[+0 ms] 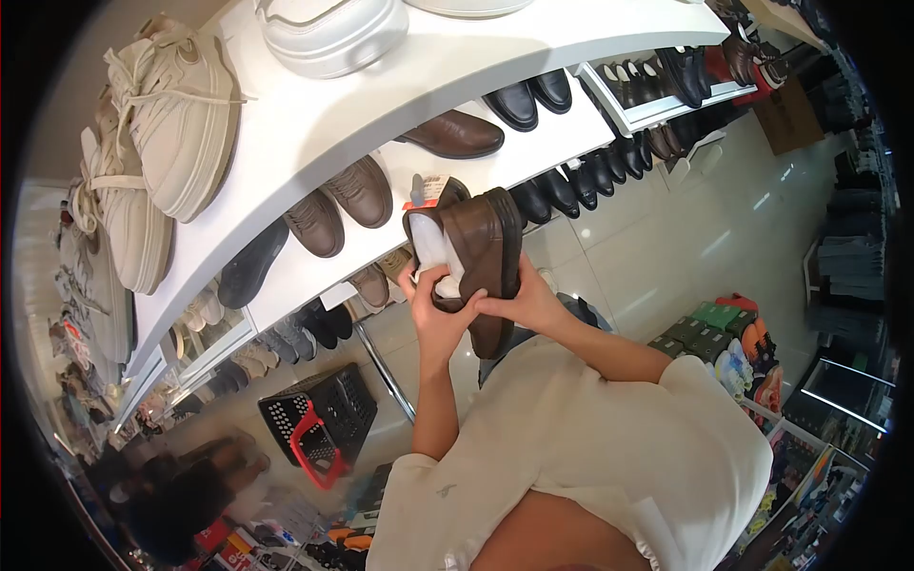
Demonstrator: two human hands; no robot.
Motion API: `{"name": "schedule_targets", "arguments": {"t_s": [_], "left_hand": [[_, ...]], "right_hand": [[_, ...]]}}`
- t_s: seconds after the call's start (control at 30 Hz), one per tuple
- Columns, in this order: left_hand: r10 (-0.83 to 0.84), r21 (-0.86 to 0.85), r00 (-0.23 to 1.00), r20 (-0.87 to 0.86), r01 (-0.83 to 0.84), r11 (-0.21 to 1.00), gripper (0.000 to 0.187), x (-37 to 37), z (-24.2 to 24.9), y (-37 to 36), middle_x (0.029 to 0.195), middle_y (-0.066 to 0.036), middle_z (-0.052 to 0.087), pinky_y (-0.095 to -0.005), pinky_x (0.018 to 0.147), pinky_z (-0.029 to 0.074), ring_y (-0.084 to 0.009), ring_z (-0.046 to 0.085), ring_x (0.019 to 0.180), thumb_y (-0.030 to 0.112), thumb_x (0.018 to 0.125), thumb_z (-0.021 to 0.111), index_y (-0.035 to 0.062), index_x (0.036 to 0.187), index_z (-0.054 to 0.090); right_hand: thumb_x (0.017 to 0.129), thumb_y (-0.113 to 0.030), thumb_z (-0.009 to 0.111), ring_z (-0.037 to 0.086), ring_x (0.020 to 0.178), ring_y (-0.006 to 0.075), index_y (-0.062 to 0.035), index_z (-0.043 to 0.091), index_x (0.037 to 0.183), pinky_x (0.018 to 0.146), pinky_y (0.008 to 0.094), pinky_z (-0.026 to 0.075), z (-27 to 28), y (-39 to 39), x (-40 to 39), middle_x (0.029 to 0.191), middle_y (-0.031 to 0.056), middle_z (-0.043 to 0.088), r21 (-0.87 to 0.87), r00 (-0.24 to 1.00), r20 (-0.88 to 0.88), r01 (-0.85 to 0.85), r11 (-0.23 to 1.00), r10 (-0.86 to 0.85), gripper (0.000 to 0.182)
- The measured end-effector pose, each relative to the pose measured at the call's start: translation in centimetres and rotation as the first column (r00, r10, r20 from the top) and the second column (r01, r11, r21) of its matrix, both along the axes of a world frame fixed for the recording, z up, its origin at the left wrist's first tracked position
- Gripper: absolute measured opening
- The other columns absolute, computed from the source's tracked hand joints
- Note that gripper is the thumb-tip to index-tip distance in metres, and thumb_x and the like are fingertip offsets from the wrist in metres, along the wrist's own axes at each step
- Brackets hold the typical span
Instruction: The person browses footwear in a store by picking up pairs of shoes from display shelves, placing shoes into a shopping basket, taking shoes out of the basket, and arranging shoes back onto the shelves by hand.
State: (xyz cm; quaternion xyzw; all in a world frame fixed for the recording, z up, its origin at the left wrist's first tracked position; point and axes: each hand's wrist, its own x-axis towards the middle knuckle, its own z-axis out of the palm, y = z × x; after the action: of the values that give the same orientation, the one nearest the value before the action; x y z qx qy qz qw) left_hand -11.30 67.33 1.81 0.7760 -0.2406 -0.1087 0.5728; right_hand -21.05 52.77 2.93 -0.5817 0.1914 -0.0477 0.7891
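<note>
A pair of brown leather shoes (pixel 483 238) is held up between my two hands, in front of the white shelf. White stuffing (pixel 435 249) shows inside the nearer shoe's opening. My left hand (pixel 444 309) is closed at the shoe's opening edge, its fingers curled against the stuffing and the thumb along the upper. From the other side, my right hand (pixel 526 300) wraps the dark sole, with its thumb on the brown upper. A red and white tag (pixel 427 193) sticks out beside the pair. The second shoe is mostly hidden behind the first.
Brown lace-up shoes (pixel 360 195) and a dark shoe (pixel 253 265) stand on the white shelf (pixel 333 249). Beige sneakers (pixel 181 124) are on the upper shelf. A black shopping basket (pixel 324 411) with a red handle is at the lower left. A person (pixel 186 495) is farther back there.
</note>
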Motion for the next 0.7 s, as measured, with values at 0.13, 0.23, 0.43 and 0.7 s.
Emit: {"name": "schedule_targets", "arguments": {"t_s": [0.13, 0.23, 0.43, 0.7], "left_hand": [[-0.090, 0.004, 0.995, 0.033, 0.090, 0.996, 0.059, -1.4, 1.2, -4.9, 0.127, -0.018, 0.040, -0.0411, 0.098, 0.043, -0.0315, 0.046, 0.121, 0.019, 0.064, 0.090, 0.0081, 0.113, 0.059], [-0.173, -0.013, 0.984, -0.041, 0.173, 0.985, 0.060, -3.1, 1.5, -7.1, 0.130, -0.017, 0.036, -0.0406, 0.102, 0.039, -0.0312, 0.043, 0.124, 0.028, 0.072, 0.085, 0.0087, 0.120, 0.056], [-0.407, -0.184, 0.913, -0.039, 0.393, 0.901, 0.095, -6.9, 2.4, -12.6, 0.142, -0.022, 0.040, -0.0430, 0.104, 0.039, -0.0310, 0.046, 0.124, 0.022, 0.082, 0.074, 0.0098, 0.157, 0.018], [-0.249, -0.056, 0.892, -0.377, 0.246, 0.968, 0.068, -14.6, 2.7, -22.0, 0.131, -0.009, 0.055, -0.0314, 0.095, 0.046, -0.0170, 0.056, 0.110, 0.015, 0.087, 0.074, 0.0027, 0.145, 0.042]], "right_hand": [[0.074, -0.021, 0.086, 0.046, 0.128, 0.0196, -0.0054, 0.025, 0.149, 0.105, 0.0358, 0.041, 1.8, -3.6, -2.0, 0.139, 0.0098, 0.045, 0.053, 0.992, -0.024, 0.126, 0.991, -0.125, 0.098], [0.077, -0.022, 0.084, 0.047, 0.126, 0.0189, -0.0049, 0.029, 0.147, 0.105, 0.0352, 0.041, 1.1, -6.1, -4.9, 0.137, 0.0092, 0.047, -0.077, 0.979, 0.023, 0.205, 0.976, -0.204, 0.091], [0.093, -0.032, 0.067, 0.050, 0.125, 0.0220, -0.0016, 0.036, 0.144, 0.103, 0.0369, 0.043, 0.0, -13.6, -13.2, 0.134, 0.0120, 0.052, 0.318, 0.960, -0.008, 0.268, 0.909, -0.281, 0.067], [0.096, -0.040, 0.061, 0.061, 0.113, 0.0241, -0.0010, 0.048, 0.137, 0.097, 0.0390, 0.051, -3.7, -23.1, -24.8, 0.129, 0.0146, 0.060, 0.759, 0.966, -0.112, 0.235, 0.607, -0.234, 0.058]]}}
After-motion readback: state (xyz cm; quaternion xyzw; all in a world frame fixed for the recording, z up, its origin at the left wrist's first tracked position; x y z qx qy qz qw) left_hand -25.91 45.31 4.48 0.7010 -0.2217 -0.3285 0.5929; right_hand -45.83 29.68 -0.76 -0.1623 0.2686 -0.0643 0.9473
